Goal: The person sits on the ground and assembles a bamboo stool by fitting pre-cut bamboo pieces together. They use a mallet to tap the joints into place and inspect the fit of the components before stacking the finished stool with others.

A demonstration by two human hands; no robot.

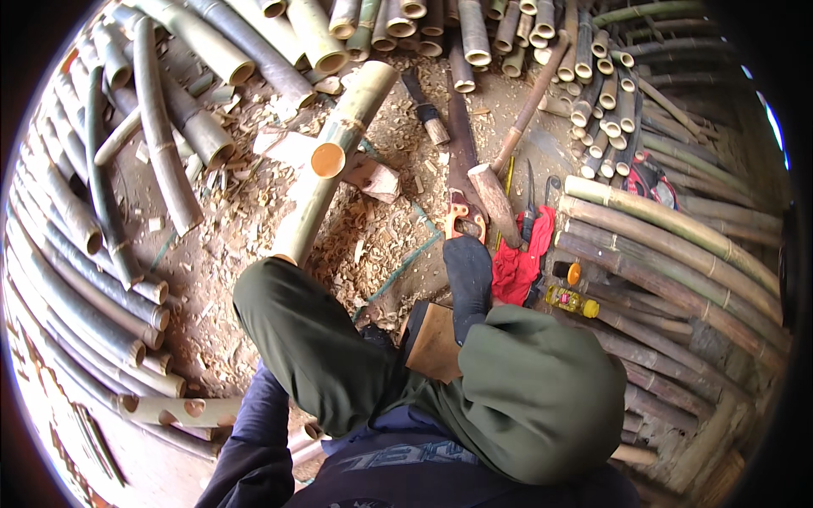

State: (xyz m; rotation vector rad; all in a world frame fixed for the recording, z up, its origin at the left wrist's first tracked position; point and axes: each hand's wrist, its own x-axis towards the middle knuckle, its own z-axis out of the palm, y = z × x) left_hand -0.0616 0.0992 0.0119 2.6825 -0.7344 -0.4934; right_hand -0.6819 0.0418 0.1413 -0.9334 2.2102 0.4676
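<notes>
My left forearm [260, 415], in a dark blue sleeve, passes down beside my left knee; the hand itself is hidden. Of my right hand and arm nothing shows. In front of my left knee [292, 305] a thick bamboo pole [360, 102] slants up and away to the right, with a round orange-toned hole [328, 159] cut in its side. It lies across a pale block of wood [373, 179]. My right foot [468, 275], in a dark sock, is by the orange handle [466, 218] of a saw.
Wood shavings [364, 254] cover the ground. A wooden mallet [494, 201], a knife [529, 199], a red cloth [521, 269] and a yellow bottle [572, 301] lie at the right. A dark-wrapped wooden-ended tool [426, 110] lies ahead. Bamboo poles [677, 233] are stacked all round.
</notes>
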